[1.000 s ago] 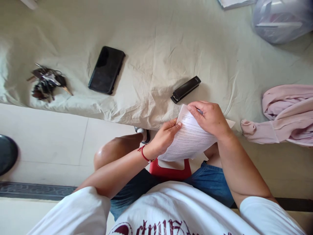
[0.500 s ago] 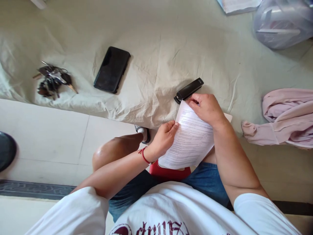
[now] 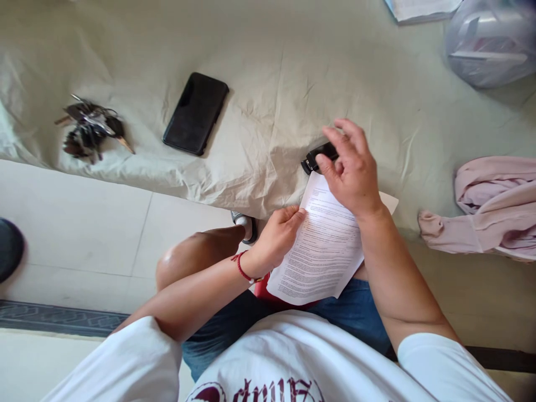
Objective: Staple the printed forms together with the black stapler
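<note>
My left hand (image 3: 280, 234) pinches the left edge of the printed paper (image 3: 320, 245) between thumb and fingers. The sheet slants above my lap, its top end near the edge of the cloth-covered surface. Over the sheet's upper right part is my right hand (image 3: 352, 173), fingers apart and slightly curled, with nothing seen in it. A black stapler (image 3: 312, 161) lies just beyond the paper, partly hidden behind the right hand's fingers. Below the sheet, a bit of a red object (image 3: 263, 287) shows on my lap.
On the beige cloth (image 3: 255, 111) lie a black phone (image 3: 195, 114) and a bunch of keys (image 3: 94, 127) to the left. At the right are pink fabric (image 3: 494, 212), a clear plastic bag (image 3: 489, 50) and, at the top, papers (image 3: 422, 8).
My right hand has let go of the paper's top edge and risen toward the stapler, its fingers spreading. The left hand keeps its hold, and the sheet now covers more of the red object.
</note>
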Available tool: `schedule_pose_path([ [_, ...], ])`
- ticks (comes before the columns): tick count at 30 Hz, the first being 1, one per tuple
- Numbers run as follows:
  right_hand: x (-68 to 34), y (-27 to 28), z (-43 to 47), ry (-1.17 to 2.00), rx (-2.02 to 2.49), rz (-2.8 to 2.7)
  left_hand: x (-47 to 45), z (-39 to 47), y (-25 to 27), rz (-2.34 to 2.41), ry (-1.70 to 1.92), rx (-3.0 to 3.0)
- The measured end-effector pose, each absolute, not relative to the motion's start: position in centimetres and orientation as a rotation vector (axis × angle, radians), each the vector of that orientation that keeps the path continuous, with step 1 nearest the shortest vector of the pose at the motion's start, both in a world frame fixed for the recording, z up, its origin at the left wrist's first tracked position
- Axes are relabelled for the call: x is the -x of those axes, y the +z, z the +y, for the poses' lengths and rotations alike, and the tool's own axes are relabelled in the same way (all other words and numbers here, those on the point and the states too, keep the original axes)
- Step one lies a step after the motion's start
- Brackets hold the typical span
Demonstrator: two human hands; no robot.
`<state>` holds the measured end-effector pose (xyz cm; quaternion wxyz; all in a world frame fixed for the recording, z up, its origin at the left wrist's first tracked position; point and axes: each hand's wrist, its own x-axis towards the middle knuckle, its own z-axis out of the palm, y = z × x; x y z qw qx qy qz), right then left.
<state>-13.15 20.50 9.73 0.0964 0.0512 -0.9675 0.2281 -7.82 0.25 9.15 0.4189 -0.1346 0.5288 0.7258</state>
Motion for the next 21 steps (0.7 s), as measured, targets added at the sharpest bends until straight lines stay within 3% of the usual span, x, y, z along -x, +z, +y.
schedule_pose_path([
  [4, 13.2, 9.3, 20.6, 0.754, -0.354, -2.954, 7.7, 0.3, 9.2, 1.358, 1.796, 0.327],
  [9, 13.2, 10.4, 21.6, 0.76, -0.3, -2.957, 7.6, 0.4, 9.3, 1.363, 1.801, 0.319],
  [21, 12.9, 11.5, 22.3, 1.123, -0.274, -2.895, 7.3, 0.6, 8.2, 1.439, 1.762, 0.272],
])
